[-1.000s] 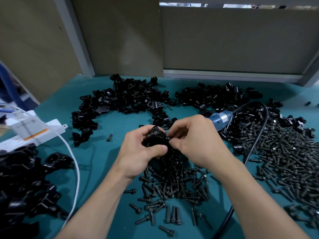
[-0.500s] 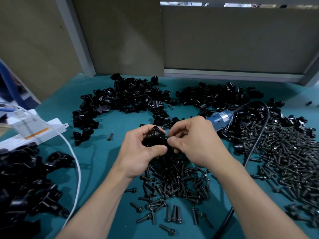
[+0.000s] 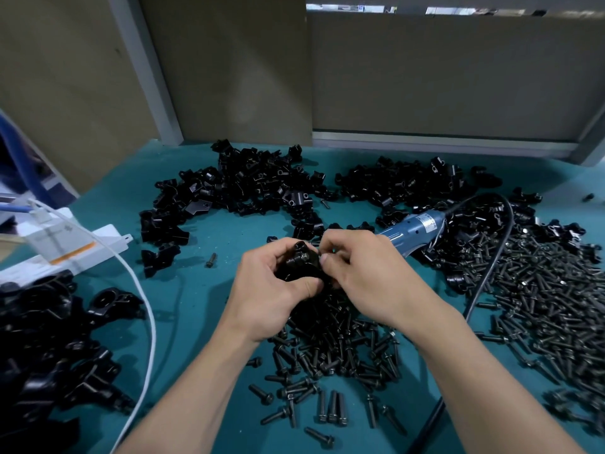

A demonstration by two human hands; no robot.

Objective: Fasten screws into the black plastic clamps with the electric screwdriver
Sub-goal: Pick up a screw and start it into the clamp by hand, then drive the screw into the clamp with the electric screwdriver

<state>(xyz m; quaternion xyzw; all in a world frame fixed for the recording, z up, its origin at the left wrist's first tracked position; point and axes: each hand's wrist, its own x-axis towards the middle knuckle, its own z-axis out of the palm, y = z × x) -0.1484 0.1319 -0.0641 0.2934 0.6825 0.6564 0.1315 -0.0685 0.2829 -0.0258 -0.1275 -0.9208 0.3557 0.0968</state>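
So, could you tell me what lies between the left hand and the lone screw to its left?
Nothing: in the head view only bare teal mat separates the lone screw from the left hand.

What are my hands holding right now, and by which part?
Left hand grips a clamp round its body; right hand pinches at the clamp's right edge.

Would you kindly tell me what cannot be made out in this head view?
Head view:
- Whether the right hand pinches a screw: its curled fingers hide it.
- Lower half of the black clamp: covered by the left hand.
- Bit of the electric screwdriver: behind the right hand.
- Text on its label: too small.
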